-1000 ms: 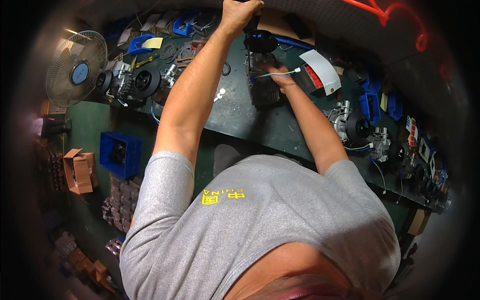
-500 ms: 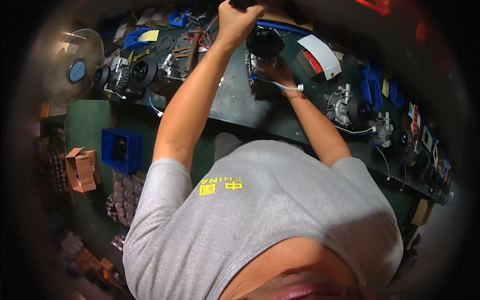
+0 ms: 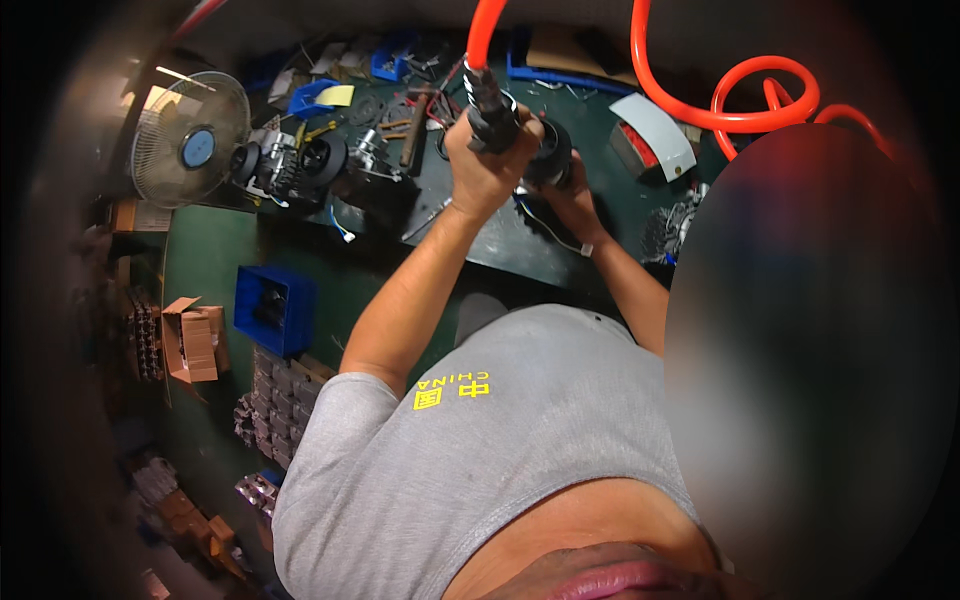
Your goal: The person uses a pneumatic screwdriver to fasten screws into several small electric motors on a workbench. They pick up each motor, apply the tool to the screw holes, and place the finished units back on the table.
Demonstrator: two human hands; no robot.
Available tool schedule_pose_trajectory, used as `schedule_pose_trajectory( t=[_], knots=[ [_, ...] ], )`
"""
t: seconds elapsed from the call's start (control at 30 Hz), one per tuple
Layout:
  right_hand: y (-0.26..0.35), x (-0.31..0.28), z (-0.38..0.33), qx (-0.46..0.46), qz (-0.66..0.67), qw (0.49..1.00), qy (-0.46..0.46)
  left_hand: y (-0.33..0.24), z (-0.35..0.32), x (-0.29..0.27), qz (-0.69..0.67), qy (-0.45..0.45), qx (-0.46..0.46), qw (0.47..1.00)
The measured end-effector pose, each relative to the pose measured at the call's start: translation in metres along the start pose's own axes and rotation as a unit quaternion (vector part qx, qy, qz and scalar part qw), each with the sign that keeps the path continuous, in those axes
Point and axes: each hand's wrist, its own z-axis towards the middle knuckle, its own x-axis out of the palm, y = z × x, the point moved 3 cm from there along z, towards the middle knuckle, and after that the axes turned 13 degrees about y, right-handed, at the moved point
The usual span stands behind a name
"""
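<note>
**Air tool gripped over a black motor part on the green bench**

Since the earlier frame, the left hand [image 3: 487, 150] sits lower and nearer the middle of the view, and the orange hose [image 3: 482, 30] it was reaching toward is now plainly seen running up from its fist. That hand is closed tight around a dark, ribbed cylindrical air tool [image 3: 490, 108]; the tool's metal collar stands above the knuckles and the hose joins it at the top. Further coils of the same orange hose loop to the right of the tool, above the bench.

Just right of the tool, the right hand [image 3: 565, 190] rests on a round black motor part [image 3: 552, 152] that stands on the green workbench [image 3: 480, 235]. Its fingers curl around the part's lower side; how firmly they close cannot be told, since the left fist hides part of it. The part looks like a squat, dark drum with a glossy rim, and a thin white wire [image 3: 560, 235] trails from beneath it toward the bench's near edge.

Left of the tool, similar black motor assemblies [image 3: 300, 165] stand in a row on the bench, and beyond them a white desk fan [image 3: 190, 150] faces up. Right of the tool lies a white curved cover with a red inside [image 3: 655, 140]. Below the bench's near edge, left of the tool, a blue crate [image 3: 272, 308] stands on the floor beside an open cardboard box [image 3: 190, 338]
</note>
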Motion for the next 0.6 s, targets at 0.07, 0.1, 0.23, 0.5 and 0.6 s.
schedule_pose_trajectory(
  t=[0.07, 0.1, 0.23, 0.5, 0.6],
  knots=[
    [0.019, -0.015, -0.009, -0.018, -0.108, 0.988, -0.108, -0.003, -0.002, 0.003, -0.022, -0.022, 0.009, 0.999],
    [0.033, -0.019, -0.017, -0.028, -0.159, 0.973, -0.162, -0.003, -0.004, 0.004, -0.022, -0.033, -0.002, 0.999],
    [0.135, -0.009, -0.025, -0.091, -0.107, 0.982, -0.129, -0.013, -0.010, -0.004, -0.028, -0.064, -0.017, 0.997],
    [0.179, 0.036, 0.018, -0.110, 0.031, 0.968, 0.222, -0.018, -0.007, 0.001, 0.042, -0.069, 0.055, 0.995],
    [0.188, 0.046, 0.025, -0.150, -0.130, 0.941, 0.275, -0.029, -0.012, -0.018, 0.152, -0.050, 0.102, 0.982]
  ],
)
